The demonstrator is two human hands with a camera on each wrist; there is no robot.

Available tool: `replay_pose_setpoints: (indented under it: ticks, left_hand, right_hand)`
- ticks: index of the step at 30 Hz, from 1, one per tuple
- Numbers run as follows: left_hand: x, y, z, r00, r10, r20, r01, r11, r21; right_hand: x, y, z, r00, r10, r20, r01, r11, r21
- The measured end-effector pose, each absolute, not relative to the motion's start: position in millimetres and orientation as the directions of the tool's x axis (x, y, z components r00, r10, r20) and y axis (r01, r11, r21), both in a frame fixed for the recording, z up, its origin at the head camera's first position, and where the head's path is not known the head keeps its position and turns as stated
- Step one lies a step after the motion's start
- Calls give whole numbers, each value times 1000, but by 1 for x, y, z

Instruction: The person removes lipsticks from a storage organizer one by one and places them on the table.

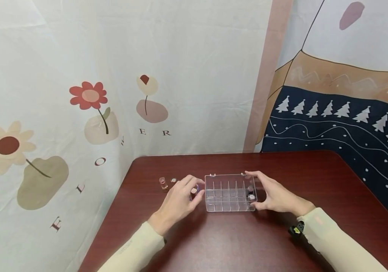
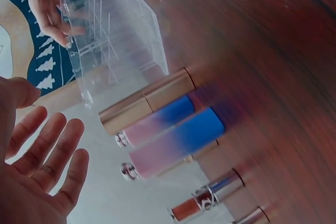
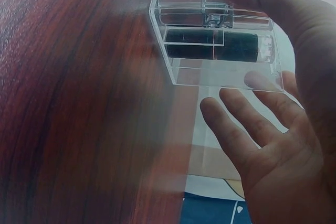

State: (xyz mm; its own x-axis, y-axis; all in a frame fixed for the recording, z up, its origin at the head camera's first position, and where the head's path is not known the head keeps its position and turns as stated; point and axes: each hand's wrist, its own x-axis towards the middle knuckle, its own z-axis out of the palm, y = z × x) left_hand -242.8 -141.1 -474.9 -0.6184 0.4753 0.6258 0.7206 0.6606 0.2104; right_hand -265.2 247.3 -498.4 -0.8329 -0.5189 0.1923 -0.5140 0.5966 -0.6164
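Observation:
A clear divided organizer box stands on the table. My right hand grips its right end, thumb on the front edge and fingers at the back corner. Two lipstick tubes stand in compartments at that end: a dark tube and a clear tube with a silvery middle. Just left of the box, my left hand is held with thumb and fingers apart and nothing between them. Near it stand a gold lipstick tube, two pink-to-blue tubes and a clear tube with reddish contents.
A small clear tube and another small tube stand on the dark red wooden table, left of the box. Behind the table hangs a printed curtain with flowers and trees.

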Motion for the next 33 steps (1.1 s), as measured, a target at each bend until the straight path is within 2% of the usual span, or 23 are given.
replay_pose_setpoints:
  ticks: [4,11,18,29,33]
  left_hand:
    - [-244,-133,-475,-620,496,608,722,663,196]
    - [-248,-116,-476,-576,530,622,763,622,176]
    - [-251,-99,-475,-585,568,579,769,616,172]
    - [-256,-73,-475,-589,614,525,786,585,198]
    - [-258,-64,-476,-574,621,533,801,562,207]
  right_hand:
    - [-266,247,-498,-830,-522,196,-518,592,-617]
    - [-269,247,-498,-825,-530,199,-522,576,-629]
    - [-270,247,-497,-817,-542,197,-528,568,-631]
    - [-274,252,-495,-772,-598,217,-582,528,-618]
    - [-274,253,-493,-761,-604,236,-606,533,-590]
